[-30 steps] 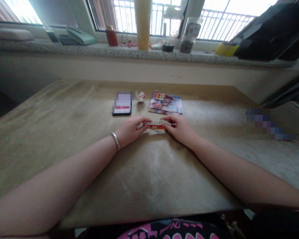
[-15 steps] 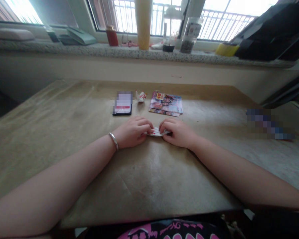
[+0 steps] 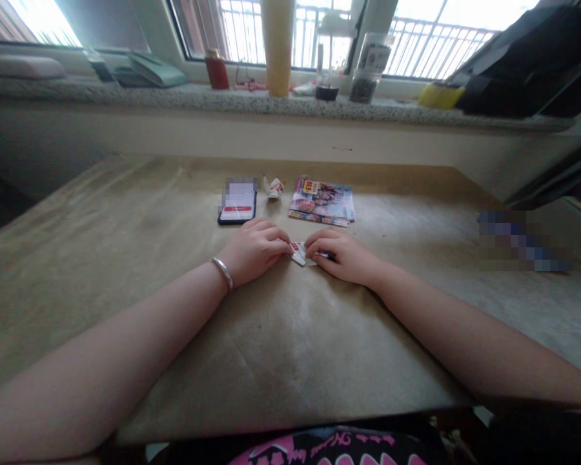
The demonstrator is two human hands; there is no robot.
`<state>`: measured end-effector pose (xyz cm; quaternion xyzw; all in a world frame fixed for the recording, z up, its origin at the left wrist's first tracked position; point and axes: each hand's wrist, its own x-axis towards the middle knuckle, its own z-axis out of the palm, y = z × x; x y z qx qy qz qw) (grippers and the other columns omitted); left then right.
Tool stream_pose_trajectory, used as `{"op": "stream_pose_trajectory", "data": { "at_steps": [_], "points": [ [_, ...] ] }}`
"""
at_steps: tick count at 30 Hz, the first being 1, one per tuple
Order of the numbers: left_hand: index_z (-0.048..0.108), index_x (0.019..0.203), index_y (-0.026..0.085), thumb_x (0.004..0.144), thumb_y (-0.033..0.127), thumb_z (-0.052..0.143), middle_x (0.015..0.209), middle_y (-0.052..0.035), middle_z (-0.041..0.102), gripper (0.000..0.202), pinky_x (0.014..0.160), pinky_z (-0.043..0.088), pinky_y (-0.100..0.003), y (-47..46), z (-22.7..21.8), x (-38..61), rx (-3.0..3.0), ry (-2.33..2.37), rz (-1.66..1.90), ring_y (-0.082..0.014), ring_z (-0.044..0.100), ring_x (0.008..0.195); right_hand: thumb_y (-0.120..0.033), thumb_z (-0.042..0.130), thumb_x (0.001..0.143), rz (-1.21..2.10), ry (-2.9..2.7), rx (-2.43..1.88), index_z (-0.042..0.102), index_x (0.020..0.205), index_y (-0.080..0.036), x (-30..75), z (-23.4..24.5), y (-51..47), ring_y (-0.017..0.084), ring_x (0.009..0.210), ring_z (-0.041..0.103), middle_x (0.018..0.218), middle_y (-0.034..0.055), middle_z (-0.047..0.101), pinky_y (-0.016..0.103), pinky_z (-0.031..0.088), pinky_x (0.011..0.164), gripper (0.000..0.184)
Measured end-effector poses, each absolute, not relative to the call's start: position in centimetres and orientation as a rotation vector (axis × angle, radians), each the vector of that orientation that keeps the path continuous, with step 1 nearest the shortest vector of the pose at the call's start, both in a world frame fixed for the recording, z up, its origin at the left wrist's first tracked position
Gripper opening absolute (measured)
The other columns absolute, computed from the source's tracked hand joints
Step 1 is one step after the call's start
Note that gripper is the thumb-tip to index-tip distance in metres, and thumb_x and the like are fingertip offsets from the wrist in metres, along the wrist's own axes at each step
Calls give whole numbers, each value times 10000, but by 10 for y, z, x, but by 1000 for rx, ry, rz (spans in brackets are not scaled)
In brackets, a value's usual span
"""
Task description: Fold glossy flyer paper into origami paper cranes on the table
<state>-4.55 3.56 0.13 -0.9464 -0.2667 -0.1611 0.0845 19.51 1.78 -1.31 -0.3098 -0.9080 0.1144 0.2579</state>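
As left hand (image 3: pixel 256 250) and right hand (image 3: pixel 346 257) pinch paper (image 3: pixel 298 252), folding seems in hand.
Next crease likely calls for even fingertip pressure.

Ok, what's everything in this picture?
paper: 1, white-red, middle
phone: 1, black, table
crumpled scrap: 1, white-red, beside phone
leaflets: several, multicoloured, table
blurred item: 1, bluish, right
table: 1, tan, centre
sill: 1, grey, rear
bottle: 1, red, sill
column: 1, yellow, sill
containers: 2, clear, sill
other items: several, mixed, sill
window panes: several, bright, behind
shirt: 1, black, bottom
bracelet: 1, silver, left wrist
left grip: 1, bare, on paper
right grip: 1, bare, on paper
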Motion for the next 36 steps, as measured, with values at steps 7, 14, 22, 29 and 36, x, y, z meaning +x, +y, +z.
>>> {"op": "stream_pose_trajectory", "data": {
  "at_steps": [7,14,22,29,36],
  "points": [
    [634,1137,304,924,248,446,1105,-34,648,289,834,440,-318,28,4,-41,-2901,-578,-291,-176,562,973,-131,534,813,320,-2463,-899,645,919,-219,193,-12,17,188,1114,568,1159,63,650,405,421,990,177],
    [637,1134,343,923,262,447,1068,-14,657,296,769,441,-310,28,5,-42,-2891,-531,-287,-177,582,914,-136,536,813,279,-2374,-960,682,885,-217,194,-19,22,187,1018,602,1071,54,681,374,441,936,183],
    [690,1003,255,884,220,466,1026,-32,679,256,770,461,-309,28,4,-44,-2806,-775,-349,-179,603,907,-184,592,798,199,-2288,-1134,694,808,-200,196,-17,22,192,820,588,811,48,692,351,441,810,104],
    [694,967,217,866,204,487,1027,-32,691,231,782,495,-313,31,-1,-43,-2878,-870,-478,-186,623,914,-369,653,781,112,-2204,-1358,710,941,-187,195,-22,23,250,986,545,972,87,676,396,421,895,249],
    [688,875,179,863,213,498,955,-54,703,193,838,492,-316,33,-5,-32,-2931,-1094,-631,-177,630,896,-359,692,749,118,-2240,-1249,703,953,-194,188,-26,28,249,1067,510,1042,83,665,414,378,978,262]
  ]
}}
